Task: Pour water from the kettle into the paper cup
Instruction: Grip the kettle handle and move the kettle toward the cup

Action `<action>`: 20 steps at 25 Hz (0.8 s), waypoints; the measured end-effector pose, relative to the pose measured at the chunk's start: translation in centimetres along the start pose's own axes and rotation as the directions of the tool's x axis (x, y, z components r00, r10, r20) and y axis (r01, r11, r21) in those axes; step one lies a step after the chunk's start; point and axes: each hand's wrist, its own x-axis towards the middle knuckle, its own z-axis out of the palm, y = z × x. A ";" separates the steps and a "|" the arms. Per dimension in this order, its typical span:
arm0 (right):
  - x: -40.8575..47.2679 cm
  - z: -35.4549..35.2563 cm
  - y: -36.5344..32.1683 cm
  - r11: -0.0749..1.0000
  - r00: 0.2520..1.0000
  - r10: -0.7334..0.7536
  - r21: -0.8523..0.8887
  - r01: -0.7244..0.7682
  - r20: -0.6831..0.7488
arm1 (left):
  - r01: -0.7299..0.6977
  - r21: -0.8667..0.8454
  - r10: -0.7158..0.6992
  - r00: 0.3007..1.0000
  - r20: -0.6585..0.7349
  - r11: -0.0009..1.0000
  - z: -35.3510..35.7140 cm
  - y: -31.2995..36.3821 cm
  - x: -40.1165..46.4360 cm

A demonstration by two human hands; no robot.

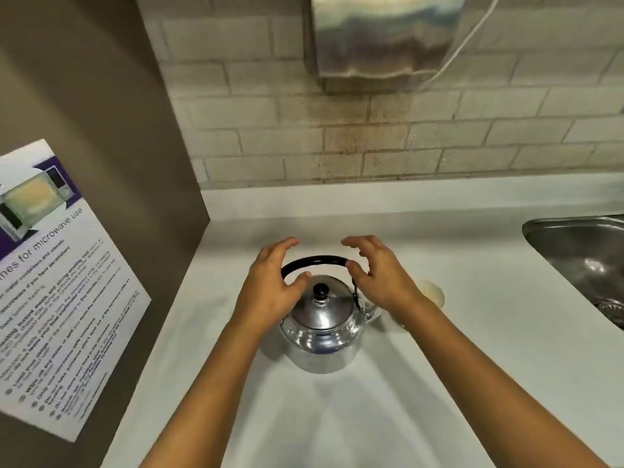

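Note:
A shiny steel kettle (320, 332) with a black knob on its lid and an upright black handle (314, 261) stands on the white counter. My left hand (273, 285) hovers at the handle's left end with fingers spread, thumb close to the lid. My right hand (374, 275) is spread at the handle's right end, thumb near the handle. Neither hand grips anything. The pale paper cup (430, 293) stands just right of the kettle, mostly hidden behind my right wrist.
A steel sink (580, 258) lies at the right edge. A brown side wall with a microwave-use poster (57, 292) borders the counter (337, 417) on the left. A metal dispenser (381, 38) with a white cord hangs on the tiled back wall.

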 end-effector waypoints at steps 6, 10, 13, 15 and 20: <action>0.3 2.0 1.8 0.993 0.993 0.102 -0.066 -0.098 0.065 | 0.066 -0.001 -0.066 0.997 0.037 0.998 1.3 -1.7 1.5; 0.6 1.9 1.8 0.997 0.996 0.076 -0.002 -0.076 0.044 | 0.009 0.005 -0.010 0.992 0.129 1.000 1.7 -0.8 2.8; 0.4 2.1 1.8 0.995 0.995 0.092 0.032 -0.093 0.035 | -0.019 0.088 0.010 0.995 0.099 0.996 2.3 -0.2 2.9; 0.2 2.2 1.8 0.993 0.994 0.105 0.048 -0.106 0.027 | -0.030 0.131 0.024 0.998 0.052 0.991 2.7 0.0 2.8; -0.2 2.4 1.7 0.992 0.992 0.126 0.032 -0.125 -0.029 | 0.115 0.163 -0.111 0.993 -0.032 0.980 3.1 0.7 3.2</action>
